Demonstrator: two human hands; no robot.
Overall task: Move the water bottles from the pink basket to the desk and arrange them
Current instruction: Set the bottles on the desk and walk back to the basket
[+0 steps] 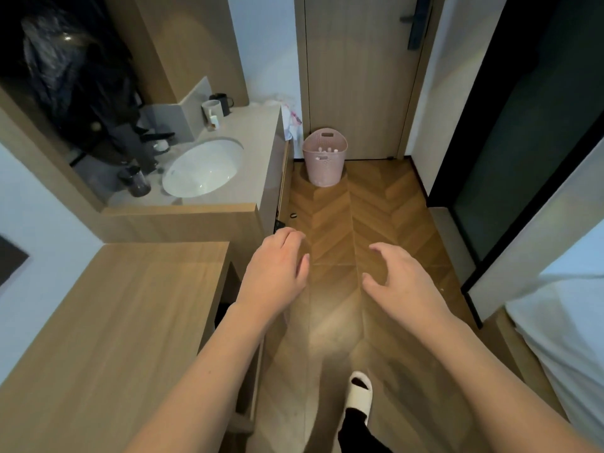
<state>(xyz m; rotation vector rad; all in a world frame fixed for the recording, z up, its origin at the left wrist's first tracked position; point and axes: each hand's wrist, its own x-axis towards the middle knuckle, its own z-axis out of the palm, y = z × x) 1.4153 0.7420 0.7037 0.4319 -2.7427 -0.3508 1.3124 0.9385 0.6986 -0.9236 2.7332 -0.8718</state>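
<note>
While my left hand (277, 266) and right hand (397, 279) hang loose and empty, bottles (325, 150) in the far basket (323, 165) look light, smooth; grip mid-body.

A pale pink basket (324, 165) with a perforated pattern is standing on a floor (369, 223) showing a brown herringbone wood pattern. White bottle caps (327, 150) are peeking out inside it. The desk (108, 322) is showing a light wood grain, matching the tan door (356, 76) with its dark grey handle (415, 24). A white sink (202, 168) is sitting in a beige-grey counter (251, 132), with one black mug (224, 103) and one white mug (211, 109) behind it. A white slipper (359, 395) is showing below a black trouser leg (356, 433)
</note>
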